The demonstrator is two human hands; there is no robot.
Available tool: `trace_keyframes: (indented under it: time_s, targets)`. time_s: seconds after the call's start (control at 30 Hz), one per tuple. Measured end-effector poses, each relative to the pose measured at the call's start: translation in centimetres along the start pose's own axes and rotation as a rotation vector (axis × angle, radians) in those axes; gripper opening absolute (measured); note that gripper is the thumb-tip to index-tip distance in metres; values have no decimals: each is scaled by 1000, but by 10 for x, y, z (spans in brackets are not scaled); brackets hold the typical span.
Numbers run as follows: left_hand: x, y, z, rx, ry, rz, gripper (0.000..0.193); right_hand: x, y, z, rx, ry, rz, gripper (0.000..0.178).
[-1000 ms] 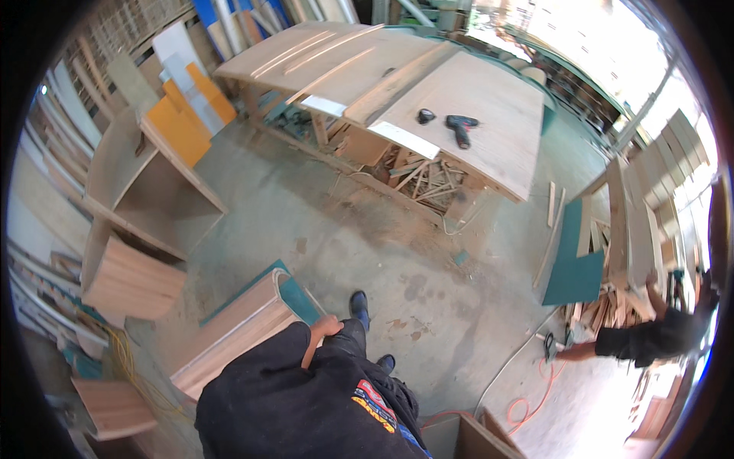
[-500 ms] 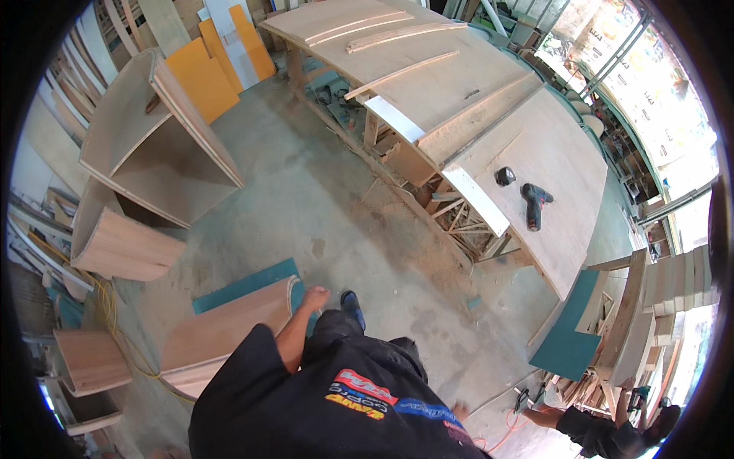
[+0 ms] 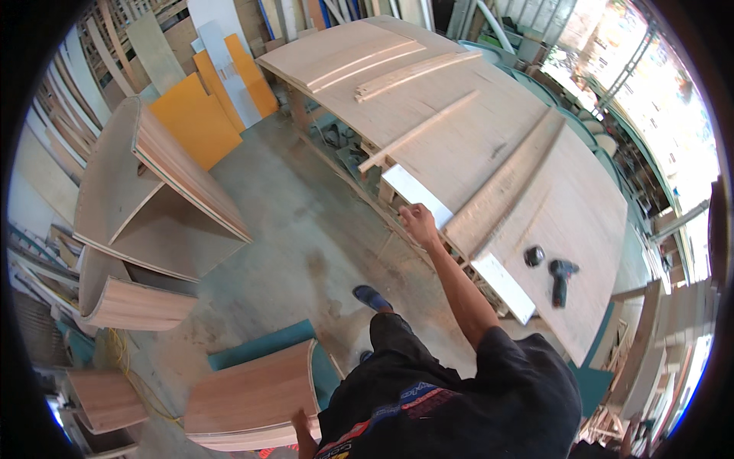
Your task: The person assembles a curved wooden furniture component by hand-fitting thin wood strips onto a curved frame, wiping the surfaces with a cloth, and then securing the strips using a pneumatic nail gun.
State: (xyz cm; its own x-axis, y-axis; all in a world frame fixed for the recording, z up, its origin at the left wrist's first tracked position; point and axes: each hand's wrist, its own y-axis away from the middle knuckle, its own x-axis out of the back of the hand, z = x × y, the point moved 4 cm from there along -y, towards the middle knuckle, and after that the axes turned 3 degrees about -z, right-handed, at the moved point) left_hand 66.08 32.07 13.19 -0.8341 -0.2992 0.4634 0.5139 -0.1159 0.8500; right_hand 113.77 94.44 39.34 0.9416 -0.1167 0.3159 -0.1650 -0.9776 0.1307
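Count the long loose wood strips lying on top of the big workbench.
3. One wide strip lies near the bench's far end, a thin one runs diagonally to the front edge, and a broad one lies nearer the cordless drill. Others may be hidden.

No packages, labels, signs or screens visible

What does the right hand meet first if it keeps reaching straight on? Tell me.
Probably the white-faced board at the workbench edge: the right hand is stretched toward it, almost touching, though depth is unclear.
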Motion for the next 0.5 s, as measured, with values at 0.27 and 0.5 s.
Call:
trace_keyframes:
  time_s: [0.27,0.5]
  targets:
    - [-113,105,73,-256,-258,-117,35,-138,-198,1,-565,-298,9,57]
    - [-148,130,132,-463,-319,-136,34,-164,-234,-1,-542,-348,46,43]
